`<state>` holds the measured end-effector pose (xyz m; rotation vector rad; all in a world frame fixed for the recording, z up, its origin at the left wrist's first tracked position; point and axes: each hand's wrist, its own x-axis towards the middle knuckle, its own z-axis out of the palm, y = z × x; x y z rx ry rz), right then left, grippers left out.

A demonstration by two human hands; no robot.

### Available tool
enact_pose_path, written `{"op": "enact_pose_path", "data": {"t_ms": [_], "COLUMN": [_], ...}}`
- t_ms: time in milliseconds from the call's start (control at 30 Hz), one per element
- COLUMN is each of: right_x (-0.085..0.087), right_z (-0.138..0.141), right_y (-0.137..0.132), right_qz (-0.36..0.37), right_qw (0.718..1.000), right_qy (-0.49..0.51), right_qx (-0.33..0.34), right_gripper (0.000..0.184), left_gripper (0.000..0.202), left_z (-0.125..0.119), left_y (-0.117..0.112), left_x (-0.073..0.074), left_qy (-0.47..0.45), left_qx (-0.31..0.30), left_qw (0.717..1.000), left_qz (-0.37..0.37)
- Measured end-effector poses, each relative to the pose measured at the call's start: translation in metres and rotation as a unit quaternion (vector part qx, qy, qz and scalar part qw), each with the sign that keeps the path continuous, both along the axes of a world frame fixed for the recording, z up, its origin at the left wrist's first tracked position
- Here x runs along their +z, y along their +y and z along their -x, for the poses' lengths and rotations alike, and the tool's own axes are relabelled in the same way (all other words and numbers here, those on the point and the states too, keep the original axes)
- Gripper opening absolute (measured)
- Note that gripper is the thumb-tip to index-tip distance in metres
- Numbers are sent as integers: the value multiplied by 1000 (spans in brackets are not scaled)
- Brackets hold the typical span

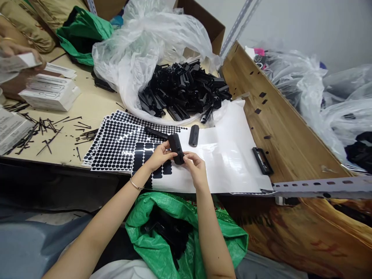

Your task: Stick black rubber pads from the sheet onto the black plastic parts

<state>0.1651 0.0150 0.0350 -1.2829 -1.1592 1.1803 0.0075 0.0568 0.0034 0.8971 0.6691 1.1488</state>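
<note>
My left hand [161, 155], with a bangle on its wrist, grips a black ribbed plastic piece [175, 147] from the left, thumb on its face. At the lower end of the same piece, my right hand [195, 166] pinches with thumb and fingertips; whether a small sticker is between them is too small to tell. Beneath the hands lie sheets of round black stickers [116, 141] and a sheet with larger black rectangular stickers [141, 155]. Two more black plastic pieces lie close by, one flat [193, 135] on the white backing sheet [223, 155] and one long piece [156, 133] on the dots.
A heap of black parts [186, 87] spills from a clear plastic bag [124, 58]. Below the table edge, a green sack [142, 236] holds black parts. A wooden board [279, 128] borders the right. At left, a co-worker's hand [17, 50] is near white boxes [48, 93].
</note>
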Motion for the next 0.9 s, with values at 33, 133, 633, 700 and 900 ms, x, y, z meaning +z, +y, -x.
{"op": "enact_pose_path", "data": {"t_ms": [33,133,633,700,900], "right_x": [-1,-3,2,2,1], "right_z": [0,1,7,7,8], "right_y": [0,1,-1,-2,-3], "right_qz": [-4,-25,-64,-68,-75], "right_qw": [1000,999,993,991,989], "right_qy": [-9,-40,-102,-110,-130], "right_qx": [-1,-7,-17,-17,-18], "right_gripper": [23,23,17,16,14], "left_gripper": [51,51,49,50,50], "left_z": [0,-1,0,0,1], "left_y": [0,-1,-2,-2,-1], "left_x": [0,1,6,7,7], "left_qy": [-3,-8,-14,-14,-10], "left_qx": [-1,-1,12,13,9], "left_qw": [1000,1000,1000,1000,1000], "left_qz": [3,8,17,15,15]}}
